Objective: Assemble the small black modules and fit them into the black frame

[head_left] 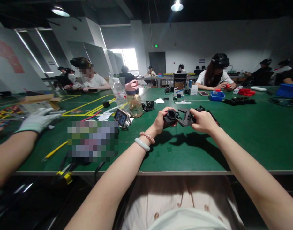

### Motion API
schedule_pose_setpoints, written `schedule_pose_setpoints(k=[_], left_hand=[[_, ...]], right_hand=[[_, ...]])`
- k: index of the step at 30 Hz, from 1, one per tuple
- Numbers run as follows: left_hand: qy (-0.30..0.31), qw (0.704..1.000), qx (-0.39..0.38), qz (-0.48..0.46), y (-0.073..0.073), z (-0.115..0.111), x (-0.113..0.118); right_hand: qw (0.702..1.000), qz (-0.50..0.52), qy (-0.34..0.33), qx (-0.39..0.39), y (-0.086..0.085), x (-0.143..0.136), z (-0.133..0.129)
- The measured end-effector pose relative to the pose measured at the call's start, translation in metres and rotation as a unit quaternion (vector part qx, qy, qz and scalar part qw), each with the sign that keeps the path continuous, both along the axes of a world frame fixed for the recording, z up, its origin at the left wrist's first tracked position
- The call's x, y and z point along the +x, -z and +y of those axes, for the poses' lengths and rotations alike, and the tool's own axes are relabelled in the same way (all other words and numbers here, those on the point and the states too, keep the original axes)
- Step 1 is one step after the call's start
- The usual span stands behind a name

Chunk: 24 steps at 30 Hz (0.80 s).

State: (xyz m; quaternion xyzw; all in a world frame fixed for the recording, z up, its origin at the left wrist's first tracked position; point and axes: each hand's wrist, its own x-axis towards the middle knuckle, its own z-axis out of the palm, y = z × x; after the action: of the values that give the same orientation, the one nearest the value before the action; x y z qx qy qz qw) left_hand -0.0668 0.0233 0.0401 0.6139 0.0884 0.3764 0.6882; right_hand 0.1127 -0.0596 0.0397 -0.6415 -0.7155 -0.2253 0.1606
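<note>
My left hand point(158, 123) is closed around a black part with a round opening point(170, 115) that faces up toward me. In my right hand point(204, 121), thumb and fingers pinch a black C-shaped bracket point(186, 119), whose jaw-like gap points at the part on the left. Both pieces hang just above the green table point(184, 156), close together; whether they touch I cannot tell. Beyond my right hand some dark pieces show, partly hidden by its fingers.
A tumbler with a pink lid point(135, 103), a clear water bottle point(118, 91) and a phone on a stand point(121, 117) are left of my hands. Further left lies a co-worker's gloved hand point(37, 119). A blue bin point(217, 95) and red parts point(246, 92) sit across the table.
</note>
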Motion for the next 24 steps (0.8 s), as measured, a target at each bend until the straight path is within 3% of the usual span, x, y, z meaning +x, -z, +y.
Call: schedule_pose_setpoints(k=[13, 24], left_hand=[[0.091, 0.996, 0.007, 0.016, -0.006, -0.014, -0.005], [0.012, 0.999, 0.036, 0.03, -0.006, -0.019, -0.002]], right_hand=[[0.998, -0.005, -0.033, -0.044, -0.001, 0.003, 0.0], [0.997, 0.004, -0.025, -0.073, -0.006, -0.006, -0.005]])
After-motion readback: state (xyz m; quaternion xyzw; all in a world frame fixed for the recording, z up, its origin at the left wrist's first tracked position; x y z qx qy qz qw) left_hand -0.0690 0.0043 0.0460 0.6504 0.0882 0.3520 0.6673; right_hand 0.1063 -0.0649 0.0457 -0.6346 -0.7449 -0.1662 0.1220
